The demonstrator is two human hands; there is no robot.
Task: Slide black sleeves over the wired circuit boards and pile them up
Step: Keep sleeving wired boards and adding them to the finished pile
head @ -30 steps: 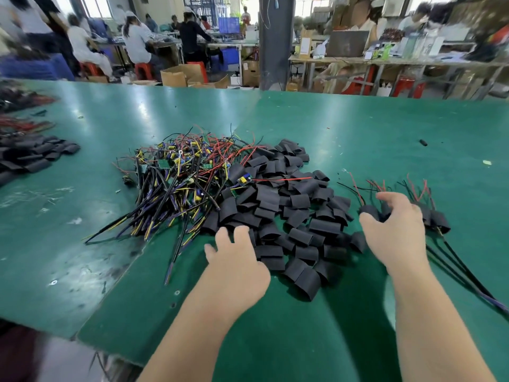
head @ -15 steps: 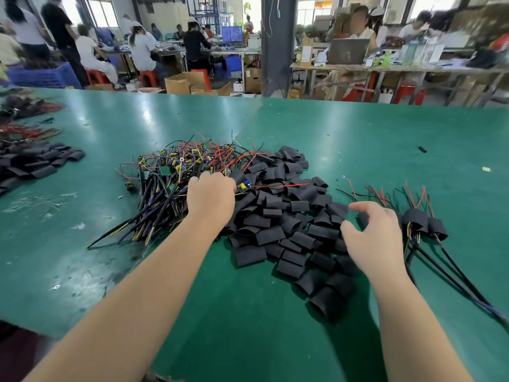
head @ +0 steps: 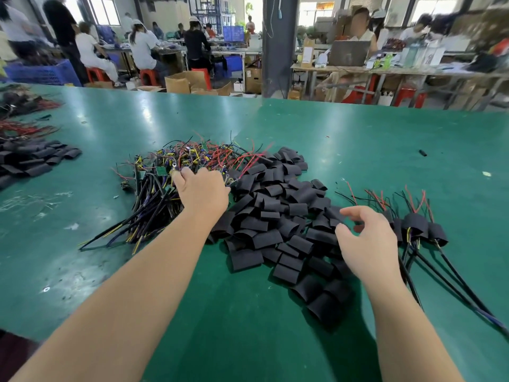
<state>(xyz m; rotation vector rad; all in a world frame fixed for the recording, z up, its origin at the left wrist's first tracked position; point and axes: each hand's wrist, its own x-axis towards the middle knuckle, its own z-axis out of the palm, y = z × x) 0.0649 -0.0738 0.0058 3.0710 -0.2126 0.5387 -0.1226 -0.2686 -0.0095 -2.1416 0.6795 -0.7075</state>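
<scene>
The left hand [head: 202, 194] is down in the tangled boards [head: 161, 170] on the left of the table [head: 358, 139], fingers tucked out of sight, so nobody can tell if it holds one. The right hand [head: 366, 244] hangs half open and empty over the right edge of the sleeves [head: 275, 216], beside the done ones [head: 416, 224]. The wires [head: 148, 216] are all mixed up, so a hard pull could drag many boards along and scatter the sleeves.

Legible text, labels, brands, numbers: none; white label [head: 308, 54] on the tan cardboard box [head: 308, 43] on the far desk, blurred beyond reading; small green wired circuit board [head: 162, 170], markings too small to read.
</scene>
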